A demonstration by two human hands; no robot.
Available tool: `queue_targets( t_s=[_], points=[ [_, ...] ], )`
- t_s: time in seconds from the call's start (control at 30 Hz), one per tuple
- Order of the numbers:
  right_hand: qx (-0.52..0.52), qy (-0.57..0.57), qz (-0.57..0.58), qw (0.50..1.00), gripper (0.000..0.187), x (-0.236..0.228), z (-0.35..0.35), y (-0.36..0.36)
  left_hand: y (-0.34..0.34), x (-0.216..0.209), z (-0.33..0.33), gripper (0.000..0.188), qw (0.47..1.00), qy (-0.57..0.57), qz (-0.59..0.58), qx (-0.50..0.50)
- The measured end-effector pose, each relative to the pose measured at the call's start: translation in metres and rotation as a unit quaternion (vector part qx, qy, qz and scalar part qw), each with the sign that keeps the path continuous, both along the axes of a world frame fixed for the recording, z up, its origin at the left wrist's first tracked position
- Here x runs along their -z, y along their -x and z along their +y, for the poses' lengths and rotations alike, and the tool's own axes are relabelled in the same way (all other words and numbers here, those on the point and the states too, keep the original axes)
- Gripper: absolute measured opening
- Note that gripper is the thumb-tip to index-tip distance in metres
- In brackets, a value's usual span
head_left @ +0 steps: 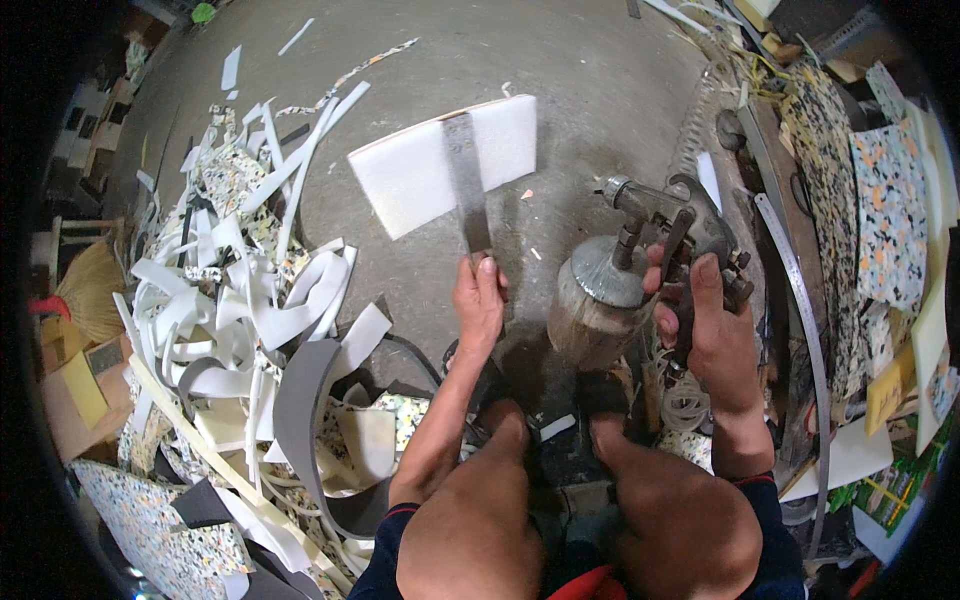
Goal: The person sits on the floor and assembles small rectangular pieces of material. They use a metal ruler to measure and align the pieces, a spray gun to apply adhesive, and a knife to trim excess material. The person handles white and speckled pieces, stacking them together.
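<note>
My left hand (481, 305) is closed around the lower end of a flat grey metal strip (467, 190). The strip's upper part crosses the face of a white foam piece (410, 180), which has a thin tan top edge. Whether the two are joined I cannot tell. In my right hand (715, 335) is a metal spray gun (690, 225), its handle and trigger within my fingers. Below its nozzle hangs a round, stained cup (600, 305) with a silvery lid. The gun is to the right of the foam, apart from it.
White and speckled foam offcuts (230, 280) pile up at the left beside a straw broom (92, 290). To the right are a coiled hose (693, 125), a long metal ruler (800, 270) and speckled foam sheets (888, 215). Grey concrete floor (590, 70) lies ahead.
</note>
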State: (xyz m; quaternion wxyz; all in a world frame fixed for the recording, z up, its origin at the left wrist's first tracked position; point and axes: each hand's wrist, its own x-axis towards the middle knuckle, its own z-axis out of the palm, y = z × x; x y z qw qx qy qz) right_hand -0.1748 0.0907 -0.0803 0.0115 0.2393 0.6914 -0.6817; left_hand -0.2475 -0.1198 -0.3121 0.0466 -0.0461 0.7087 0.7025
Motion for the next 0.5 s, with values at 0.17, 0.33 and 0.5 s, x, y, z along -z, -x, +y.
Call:
queue_targets(
  t_s=[0.17, 0.33, 0.5],
  points=[
    [0.044, -0.035, 0.006, 0.998, 0.052, 0.025, 0.036, -0.02, -0.008, -0.022, -0.005, 0.026, 0.999, 0.022, -0.024, 0.004],
    [0.185, -0.049, 0.049, 0.98, 0.039, 0.079, 0.086, -0.053, -0.016, -0.043, -0.028, 0.023, 0.998, 0.02, 0.044, 0.036],
    [0.251, -0.154, 0.006, 0.956, 0.033, 0.15, 0.153, -0.09, 0.0, -0.085, -0.065, 0.022, 1.0, 0.011, 0.02, 0.012]
  ],
)
